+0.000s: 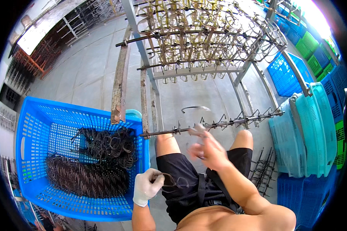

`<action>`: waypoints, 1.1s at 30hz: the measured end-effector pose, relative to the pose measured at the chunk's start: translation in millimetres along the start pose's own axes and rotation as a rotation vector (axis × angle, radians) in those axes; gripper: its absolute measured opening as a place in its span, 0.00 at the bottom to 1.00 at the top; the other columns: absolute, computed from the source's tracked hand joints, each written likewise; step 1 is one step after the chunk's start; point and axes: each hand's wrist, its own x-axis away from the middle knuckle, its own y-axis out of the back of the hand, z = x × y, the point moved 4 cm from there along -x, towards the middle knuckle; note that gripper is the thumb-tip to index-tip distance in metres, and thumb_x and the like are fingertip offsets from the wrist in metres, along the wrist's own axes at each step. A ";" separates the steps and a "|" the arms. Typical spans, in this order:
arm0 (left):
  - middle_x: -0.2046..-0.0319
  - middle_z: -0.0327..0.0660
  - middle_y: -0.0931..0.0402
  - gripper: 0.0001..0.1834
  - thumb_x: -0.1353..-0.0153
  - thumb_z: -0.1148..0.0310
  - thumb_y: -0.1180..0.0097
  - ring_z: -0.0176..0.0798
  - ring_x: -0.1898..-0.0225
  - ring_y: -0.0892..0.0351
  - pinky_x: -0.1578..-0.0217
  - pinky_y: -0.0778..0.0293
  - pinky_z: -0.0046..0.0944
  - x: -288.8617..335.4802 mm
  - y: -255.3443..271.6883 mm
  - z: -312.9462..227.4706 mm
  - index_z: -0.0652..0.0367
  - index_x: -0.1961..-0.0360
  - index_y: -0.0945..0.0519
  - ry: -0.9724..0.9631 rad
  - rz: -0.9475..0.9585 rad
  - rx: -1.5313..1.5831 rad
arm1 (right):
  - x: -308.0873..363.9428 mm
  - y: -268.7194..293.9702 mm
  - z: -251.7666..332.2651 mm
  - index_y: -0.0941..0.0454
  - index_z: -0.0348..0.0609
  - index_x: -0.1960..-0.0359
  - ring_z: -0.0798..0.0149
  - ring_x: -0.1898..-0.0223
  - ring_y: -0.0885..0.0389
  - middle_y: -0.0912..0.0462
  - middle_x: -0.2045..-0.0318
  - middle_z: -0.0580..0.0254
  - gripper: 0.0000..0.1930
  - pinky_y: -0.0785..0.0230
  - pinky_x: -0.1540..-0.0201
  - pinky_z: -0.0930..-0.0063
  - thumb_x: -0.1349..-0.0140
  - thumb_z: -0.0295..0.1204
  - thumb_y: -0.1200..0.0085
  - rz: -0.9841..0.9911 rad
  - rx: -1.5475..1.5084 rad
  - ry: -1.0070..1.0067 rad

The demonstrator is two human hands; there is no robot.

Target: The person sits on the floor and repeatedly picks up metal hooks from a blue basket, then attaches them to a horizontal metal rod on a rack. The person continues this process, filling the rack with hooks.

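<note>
My left hand (146,188), in a white glove, is closed with its fingertips pinching a thin, dark curved wire piece (169,178) over my lap. My right hand (208,152) is over the near side of a horizontal metal bar (219,124) set with small clips. Its fingers are blurred by motion; whether they hold anything does not show. A thin curved strip (196,108) appears just beyond the bar; I cannot tell whether it touches it. Left of my left hand, a blue plastic basket (81,213) contains piles of dark, curved wire pieces (88,177).
A metal rack (133,17) stands ahead, its upper bars crowded with hanging wire pieces (196,34). Teal crates (322,127) are stacked at the right, with another blue basket (289,73) beyond. More clipped bars (264,169) lie low beside my right leg.
</note>
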 end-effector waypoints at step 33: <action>0.62 0.52 0.27 0.18 0.44 0.62 0.44 0.53 0.60 0.27 0.57 0.31 0.46 -48.3 22.9 56.0 0.65 0.58 0.27 -0.150 -0.792 -0.243 | 80.9 14.1 13.0 0.39 0.33 0.43 0.65 0.82 0.24 0.22 0.72 0.52 0.19 0.36 0.81 0.78 0.31 0.31 0.63 0.222 0.186 0.206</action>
